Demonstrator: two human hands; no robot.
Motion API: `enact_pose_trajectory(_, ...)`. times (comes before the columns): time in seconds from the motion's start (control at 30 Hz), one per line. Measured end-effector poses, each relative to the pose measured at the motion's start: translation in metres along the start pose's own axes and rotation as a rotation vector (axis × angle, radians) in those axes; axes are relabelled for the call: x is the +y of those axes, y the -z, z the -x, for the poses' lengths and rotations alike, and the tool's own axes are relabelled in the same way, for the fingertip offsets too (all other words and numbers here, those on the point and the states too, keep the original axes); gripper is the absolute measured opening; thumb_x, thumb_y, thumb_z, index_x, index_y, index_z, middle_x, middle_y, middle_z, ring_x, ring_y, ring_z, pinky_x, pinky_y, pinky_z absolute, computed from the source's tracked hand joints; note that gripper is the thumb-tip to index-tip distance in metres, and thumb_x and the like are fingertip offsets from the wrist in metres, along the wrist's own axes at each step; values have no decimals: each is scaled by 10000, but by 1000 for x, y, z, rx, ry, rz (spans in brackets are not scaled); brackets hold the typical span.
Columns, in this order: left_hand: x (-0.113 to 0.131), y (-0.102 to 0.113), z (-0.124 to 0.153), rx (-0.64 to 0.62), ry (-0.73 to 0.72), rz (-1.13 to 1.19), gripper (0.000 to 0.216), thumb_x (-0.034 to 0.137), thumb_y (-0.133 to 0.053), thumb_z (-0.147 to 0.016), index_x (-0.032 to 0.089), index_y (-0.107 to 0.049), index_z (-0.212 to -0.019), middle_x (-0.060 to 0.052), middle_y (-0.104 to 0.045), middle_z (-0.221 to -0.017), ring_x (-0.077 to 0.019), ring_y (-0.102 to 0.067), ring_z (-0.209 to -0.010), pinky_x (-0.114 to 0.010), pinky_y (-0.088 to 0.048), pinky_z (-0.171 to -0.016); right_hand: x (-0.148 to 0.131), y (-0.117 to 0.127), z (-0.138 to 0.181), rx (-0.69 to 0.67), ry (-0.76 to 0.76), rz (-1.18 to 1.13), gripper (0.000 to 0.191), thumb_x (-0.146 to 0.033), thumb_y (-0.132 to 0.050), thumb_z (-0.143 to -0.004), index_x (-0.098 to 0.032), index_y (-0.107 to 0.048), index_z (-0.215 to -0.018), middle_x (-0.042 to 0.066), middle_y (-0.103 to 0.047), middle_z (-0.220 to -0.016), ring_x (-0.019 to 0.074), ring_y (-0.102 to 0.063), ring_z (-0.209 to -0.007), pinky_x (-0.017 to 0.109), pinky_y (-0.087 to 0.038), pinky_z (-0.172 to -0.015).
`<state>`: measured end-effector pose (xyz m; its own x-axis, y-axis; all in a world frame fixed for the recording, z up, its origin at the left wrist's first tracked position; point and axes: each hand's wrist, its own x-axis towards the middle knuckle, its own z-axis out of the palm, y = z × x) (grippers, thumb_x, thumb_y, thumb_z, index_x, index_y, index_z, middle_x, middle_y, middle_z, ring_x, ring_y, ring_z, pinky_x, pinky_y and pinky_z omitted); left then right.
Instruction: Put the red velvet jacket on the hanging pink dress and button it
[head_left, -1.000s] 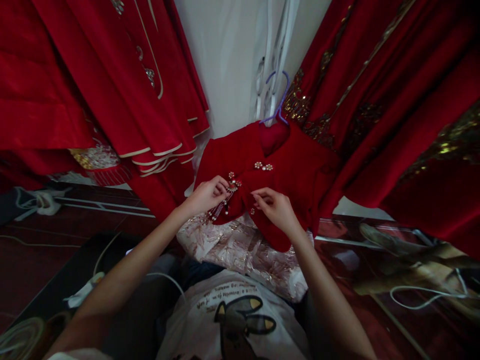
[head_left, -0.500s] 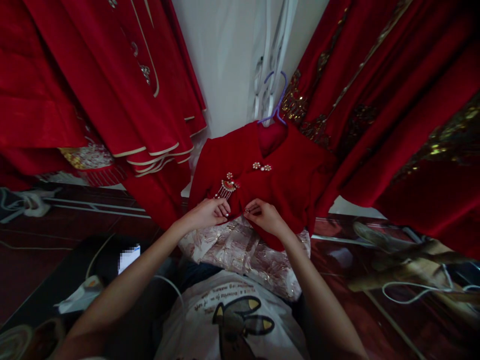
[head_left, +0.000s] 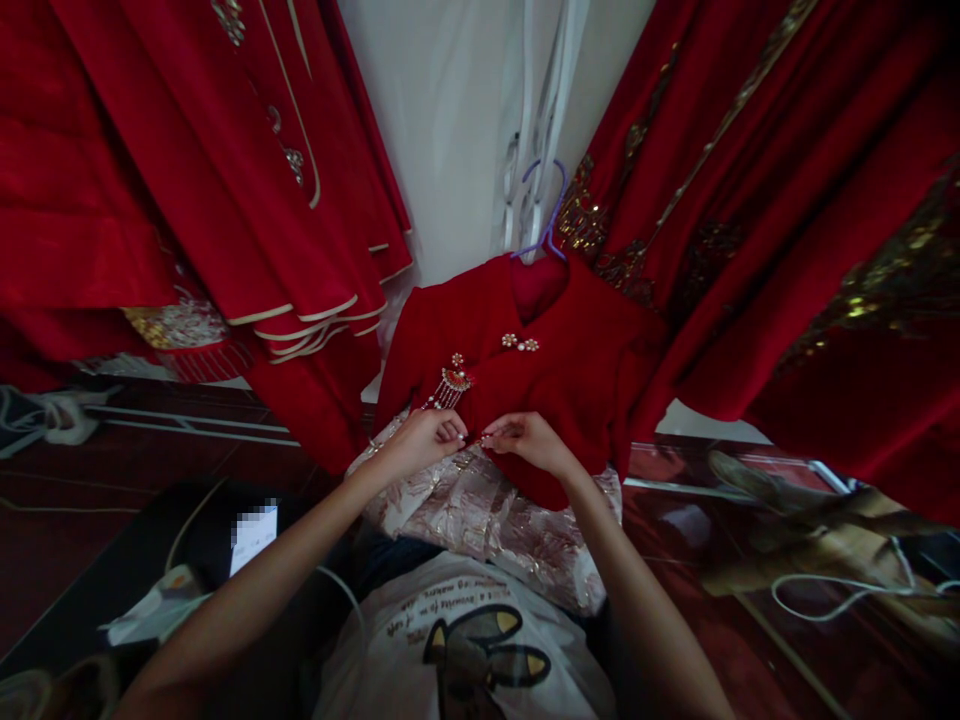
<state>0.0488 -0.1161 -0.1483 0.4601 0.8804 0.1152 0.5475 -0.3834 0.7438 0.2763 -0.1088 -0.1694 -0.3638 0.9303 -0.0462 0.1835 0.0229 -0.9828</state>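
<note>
A red jacket hangs from a purple hanger in front of me. Flower-shaped beaded buttons join its front edges at the chest. On the left of the chest sits a fan-shaped brooch with beaded tassels. At the jacket's lower front edge, my left hand is closed with its fingertips pinching the red cloth. Just beside it, my right hand pinches a small beaded button; the fingers partly hide it. Pale pink brocade cloth lies beneath both hands, over my lap.
Red garments with pale piping hang at left, and red garments with gold sequins at right. Behind is a pale wall with a white metal rack. A lit phone screen is low left; a white cord is right.
My two hands have come closer together at the jacket's lower front edge, the left moving right. The view has shifted slightly, so the jacket sits a little lower.
</note>
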Motion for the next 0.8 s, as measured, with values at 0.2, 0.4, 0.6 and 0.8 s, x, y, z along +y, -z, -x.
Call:
enact_pose_trajectory(0.2,-5,-4,-2,8,53,107,127,165,-704,-727,138,-666,-846,-38,-734,-792,-140,-704,-736,-224,-553,-685,-5,-17,-1,20,80,-105,307,-355,-780,-661,-136,-740,-872,62,-750,-820,152,-688,-730,282,-552,-731)
enact_pose_trajectory(0.4,-3,-4,-3,40,65,117,165,294,-708,-766,134,-687,-795,-54,-732,-755,-160,-703,-717,-249,-554,-687,-15,-33,1,216,198,187,118,-235,-720,-751,-174,-748,-848,41,-754,-817,145,-700,-751,250,-547,-746)
enact_pose_trajectory(0.6,-5,-6,-6,96,110,156,91,191,-690,-748,128,-724,-805,-62,-756,-778,-164,-722,-729,-250,-574,-714,-15,-42,5,324,287,349,98,-173,-660,-815,-165,-727,-886,40,-712,-838,126,-677,-727,226,-552,-713)
enact_pose_trajectory(0.8,-10,-8,-4,108,126,106,111,173,-675,-747,144,-751,-822,-63,-777,-825,-172,-732,-729,-249,-581,-697,-4,-54,5,369,334,407,133,-177,-591,-873,-169,-689,-963,62,-658,-915,129,-669,-753,233,-568,-706)
